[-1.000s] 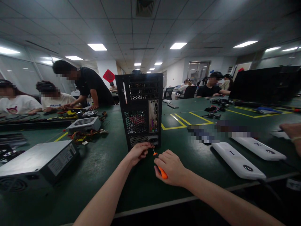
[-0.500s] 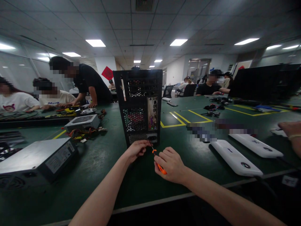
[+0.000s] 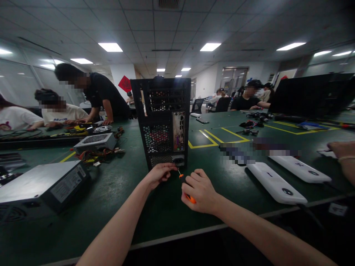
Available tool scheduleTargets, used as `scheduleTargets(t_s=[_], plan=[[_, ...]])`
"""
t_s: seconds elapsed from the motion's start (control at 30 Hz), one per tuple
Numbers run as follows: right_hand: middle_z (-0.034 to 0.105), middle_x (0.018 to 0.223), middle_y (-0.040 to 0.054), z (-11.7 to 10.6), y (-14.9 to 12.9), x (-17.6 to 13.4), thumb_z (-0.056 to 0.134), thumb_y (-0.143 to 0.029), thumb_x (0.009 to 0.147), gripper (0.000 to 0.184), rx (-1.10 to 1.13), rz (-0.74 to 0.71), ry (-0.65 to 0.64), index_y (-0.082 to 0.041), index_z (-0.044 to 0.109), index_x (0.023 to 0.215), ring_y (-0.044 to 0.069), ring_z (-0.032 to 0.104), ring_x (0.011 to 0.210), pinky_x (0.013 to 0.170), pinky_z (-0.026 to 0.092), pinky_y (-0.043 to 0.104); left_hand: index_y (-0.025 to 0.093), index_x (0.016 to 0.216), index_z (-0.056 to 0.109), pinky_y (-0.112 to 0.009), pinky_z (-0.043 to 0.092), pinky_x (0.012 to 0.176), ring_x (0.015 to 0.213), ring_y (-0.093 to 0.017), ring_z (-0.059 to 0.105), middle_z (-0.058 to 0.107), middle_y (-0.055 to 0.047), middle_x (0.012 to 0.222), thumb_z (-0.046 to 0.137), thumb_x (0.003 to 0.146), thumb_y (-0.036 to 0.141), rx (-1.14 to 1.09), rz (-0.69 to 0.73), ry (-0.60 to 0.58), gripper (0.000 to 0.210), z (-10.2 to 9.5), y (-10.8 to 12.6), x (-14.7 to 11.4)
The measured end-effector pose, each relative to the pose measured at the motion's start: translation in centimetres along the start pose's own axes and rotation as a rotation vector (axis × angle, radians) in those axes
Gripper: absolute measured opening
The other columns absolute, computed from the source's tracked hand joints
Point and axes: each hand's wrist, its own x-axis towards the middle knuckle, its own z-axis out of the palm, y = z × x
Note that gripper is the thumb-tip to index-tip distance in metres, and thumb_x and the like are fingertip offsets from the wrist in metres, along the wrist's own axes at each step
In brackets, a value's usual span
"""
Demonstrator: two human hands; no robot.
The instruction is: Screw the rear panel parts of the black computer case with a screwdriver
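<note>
The computer case (image 3: pixel 161 117) stands upright at the centre of the frame, its back turned towards me, on the green table (image 3: pixel 111 208). It is a matte black tower, with slotted rows near the top and a honeycomb vent (image 3: pixel 156 139) below them. Beside the vent, on the right, runs a silvery port panel (image 3: pixel 179 129) with a touch of purple and green low down. At the foot, I see a fine grille (image 3: pixel 159 161) and a dark power socket (image 3: pixel 179 161). Bits of red and teal show inside through the honeycomb, though I can't make out the parts they belong to.

Just below the case's bottom right corner, the right hand (image 3: pixel 200 192) has its fingers clenched round an orange-and-black screwdriver (image 3: pixel 191 199), the thin shaft slanting up and left. The left hand (image 3: pixel 159 175) reaches in from the lower left, index finger stretched to the shaft's far end and the others curled; I can't tell whether it pinches anything.

At the left of the frame sits a metal power supply (image 3: pixel 41 181), a closed box with a label; a smaller vented box (image 3: pixel 95 142) lies beyond it, loose coloured cables (image 3: pixel 104 153) beside it.
</note>
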Motion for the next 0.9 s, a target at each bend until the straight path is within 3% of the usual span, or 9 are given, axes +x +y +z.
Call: scheduleTargets(t_s=[0.23, 0.47, 0.63, 0.73, 0.9], plan=[[0.051, 0.065, 0.0021, 0.7, 0.4, -0.2, 0.043, -0.023, 0.077, 0.013, 0.048, 0.043, -0.003, -0.014, 0.052, 0.079, 0.012, 0.043, 0.061, 0.063, 0.031, 0.029, 0.013, 0.096, 0.058, -0.013, 0.016, 0.035, 0.044, 0.000, 0.035, 0.059, -0.011, 0.099, 0.055, 0.066, 0.021, -0.003, 0.004, -0.020, 0.031, 0.0, 0.0, 0.0], [0.049, 0.073, 0.0031, -0.3, 0.3, 0.2, 0.049, -0.021, 0.069, 0.006, 0.022, -0.051, -0.087, -0.019, 0.053, 0.072, 0.015, 0.040, 0.069, 0.064, 0.030, 0.031, 0.013, 0.097, 0.058, -0.013, 0.016, 0.034, 0.043, -0.001, 0.035, 0.060, -0.011, 0.099, 0.052, 0.066, 0.018, -0.009, -0.001, 0.009, 0.032, 0.1, 0.2, -0.2], [0.049, 0.071, 0.0041, 0.0, 0.2, 0.2, 0.046, -0.032, 0.074, 0.019, 0.055, 0.062, -0.060, -0.017, 0.054, 0.080, 0.016, 0.042, 0.068, 0.064, 0.031, 0.031, 0.013, 0.096, 0.058, -0.014, 0.016, 0.035, 0.043, -0.001, 0.035, 0.059, -0.011, 0.100, 0.054, 0.067, 0.019, -0.010, 0.004, 0.000, 0.030, 0.2, 0.3, -0.3], [0.052, 0.070, 0.0036, 0.4, 0.2, -0.1, 0.044, -0.028, 0.076, 0.022, 0.085, 0.074, -0.046, -0.013, 0.052, 0.090, 0.014, 0.044, 0.064, 0.063, 0.032, 0.029, 0.013, 0.095, 0.058, -0.014, 0.016, 0.035, 0.043, -0.001, 0.035, 0.059, -0.011, 0.100, 0.055, 0.066, 0.021, 0.000, -0.001, -0.002, 0.030, 0.3, 0.3, -0.4], [0.051, 0.073, 0.0031, 0.0, 0.2, 0.0, 0.048, -0.022, 0.070, 0.009, 0.056, 0.006, -0.110, -0.018, 0.053, 0.076, 0.015, 0.043, 0.068, 0.064, 0.031, 0.030, 0.013, 0.092, 0.059, -0.014, 0.016, 0.035, 0.045, -0.001, 0.036, 0.058, -0.012, 0.102, 0.055, 0.066, 0.023, 0.017, 0.008, -0.014, 0.028, 0.5, 0.5, -0.7]])
